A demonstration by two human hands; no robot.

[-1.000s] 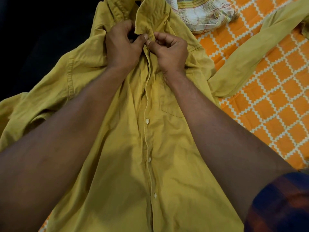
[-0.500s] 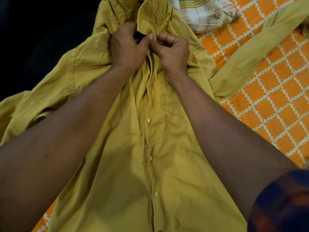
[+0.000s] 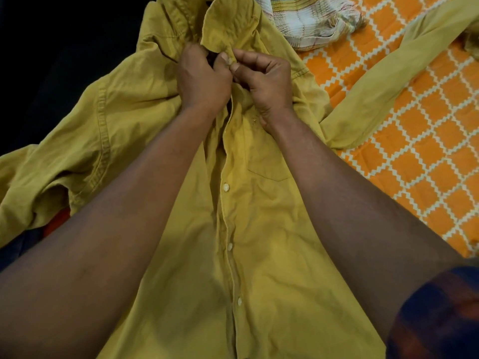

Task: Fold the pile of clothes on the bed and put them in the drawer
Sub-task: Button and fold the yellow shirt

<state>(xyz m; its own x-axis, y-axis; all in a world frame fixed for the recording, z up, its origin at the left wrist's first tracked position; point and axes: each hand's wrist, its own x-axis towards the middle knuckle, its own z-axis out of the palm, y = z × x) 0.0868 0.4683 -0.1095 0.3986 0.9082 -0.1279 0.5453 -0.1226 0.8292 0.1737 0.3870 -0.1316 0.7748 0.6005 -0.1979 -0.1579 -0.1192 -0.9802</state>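
Two hands meet at the collar: the mustard-yellow button-up cotton shirt (image 3: 259, 255) lies lengthwise, collar pointing away, on the orange diamond-patterned bedsheet (image 3: 414, 151). Left hand (image 3: 202, 81) and right hand (image 3: 264, 84), fingers curled, pinch the placket's top.

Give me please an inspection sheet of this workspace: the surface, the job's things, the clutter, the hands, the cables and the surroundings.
Surface: bed under an orange sheet with a white lattice print.
Job's things: yellow shirt lies front up, and its lower buttons look fastened. One sleeve stretches right across the sheet. No drawer in view.
Clutter: checked cloth is bunched beyond the collar.
Grippers: left hand and right hand both pinch the shirt's front edge just under the collar, fingertips close together.
Cables: nothing seen.
Surroundings: the upper left is too dark to tell anything.
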